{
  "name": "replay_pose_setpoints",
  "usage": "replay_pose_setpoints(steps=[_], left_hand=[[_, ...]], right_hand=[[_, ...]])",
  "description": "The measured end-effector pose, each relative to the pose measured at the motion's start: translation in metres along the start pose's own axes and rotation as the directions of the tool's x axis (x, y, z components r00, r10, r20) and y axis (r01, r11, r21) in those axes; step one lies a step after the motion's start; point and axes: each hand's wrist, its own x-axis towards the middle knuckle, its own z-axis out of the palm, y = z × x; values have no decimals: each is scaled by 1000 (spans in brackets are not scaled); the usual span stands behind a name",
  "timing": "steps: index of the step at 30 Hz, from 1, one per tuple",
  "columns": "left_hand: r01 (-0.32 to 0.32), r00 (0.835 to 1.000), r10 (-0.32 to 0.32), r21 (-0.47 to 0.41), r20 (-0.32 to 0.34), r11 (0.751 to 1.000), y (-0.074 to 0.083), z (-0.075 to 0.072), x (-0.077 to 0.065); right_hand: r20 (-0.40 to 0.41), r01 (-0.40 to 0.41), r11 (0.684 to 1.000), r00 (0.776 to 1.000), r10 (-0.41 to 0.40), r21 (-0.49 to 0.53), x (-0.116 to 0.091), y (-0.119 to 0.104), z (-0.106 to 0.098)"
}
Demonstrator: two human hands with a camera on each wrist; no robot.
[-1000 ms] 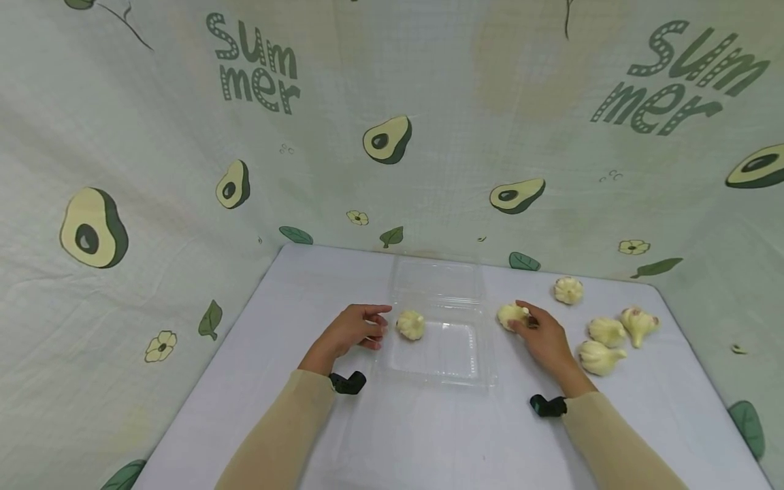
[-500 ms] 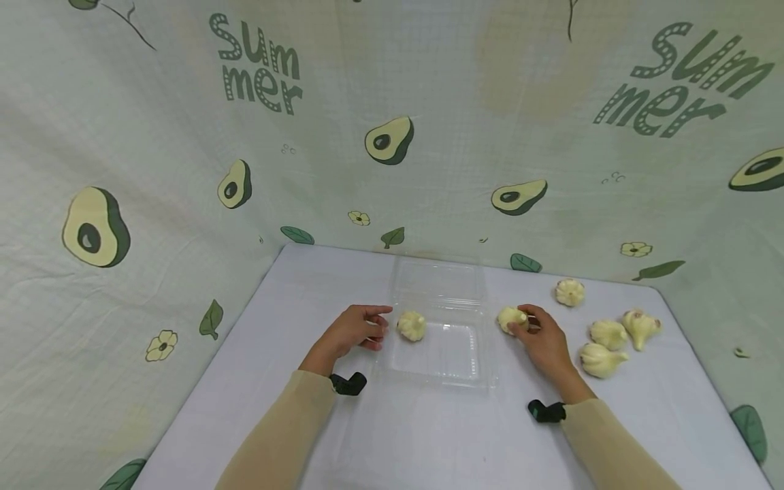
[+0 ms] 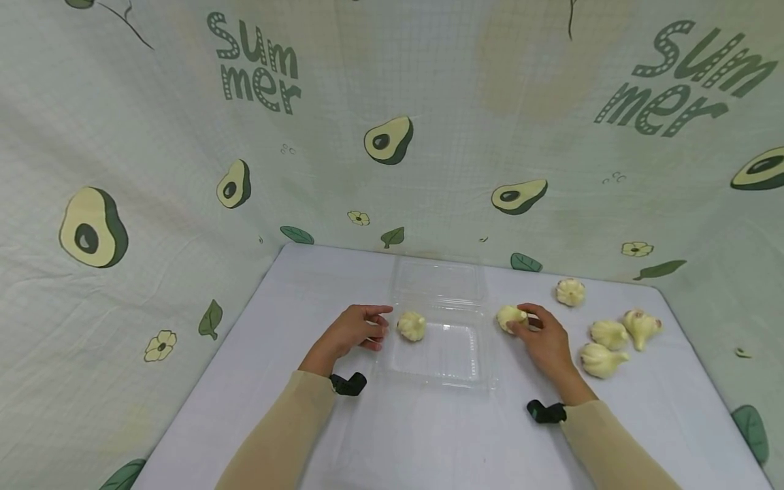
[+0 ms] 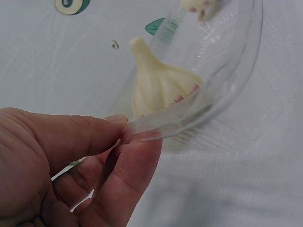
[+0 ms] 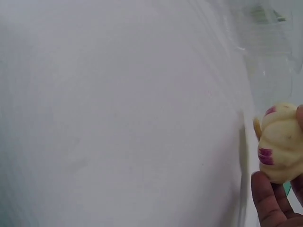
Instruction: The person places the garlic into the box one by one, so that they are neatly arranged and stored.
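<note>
A clear plastic clamshell container (image 3: 433, 350) lies unfolded on the table, its lid (image 3: 437, 280) toward the back. My left hand (image 3: 355, 330) pinches the container's left rim between thumb and finger, as the left wrist view shows. One garlic bulb (image 3: 411, 326) sits inside, near that rim; in the left wrist view the bulb (image 4: 163, 85) has its stem up. Just off the container's right side, my right hand (image 3: 545, 340) holds another garlic bulb (image 3: 510, 318) by the fingertips. Purple marks show on this held bulb (image 5: 281, 144) in the right wrist view.
Several more garlic bulbs lie at the right: one alone at the back (image 3: 569, 292), and a group with a bulb (image 3: 602, 360) in front and a longer-stemmed one (image 3: 641, 328) behind. Patterned fabric (image 3: 441, 136) encloses the white table (image 3: 416, 442) at the back and sides.
The fingers of my right hand have shifted slightly on the garlic bulb, which has turned a little. My left hand stays at the container's rim.
</note>
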Motion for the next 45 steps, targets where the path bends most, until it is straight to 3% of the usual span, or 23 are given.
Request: replay_pose_setpoints(steps=[10,23,34,40,45], left_hand=[[1,1000,-1,-9,6,1000,-1,0,3],[3,1000,-2,-19,12,1000,-1,-1,4],[8,1000,-7,-10,15,1000,0,-1,5],[7,1000,-7,1,17,1000,2,0,4],[6,1000,-6,0,13,1000,4,0,3]], right_hand=[[-5,-21,1000,1000,21,24,-5,-22,-3],[-4,61,997,998,-61,45,-12,-54,-9],[-110,102,990,990,-92,96,-16,-70,-8],[-166,89,988,984,-67,129,-16,-80,-6],[-152,101,985,985,-79,142,-17,-91,-1]])
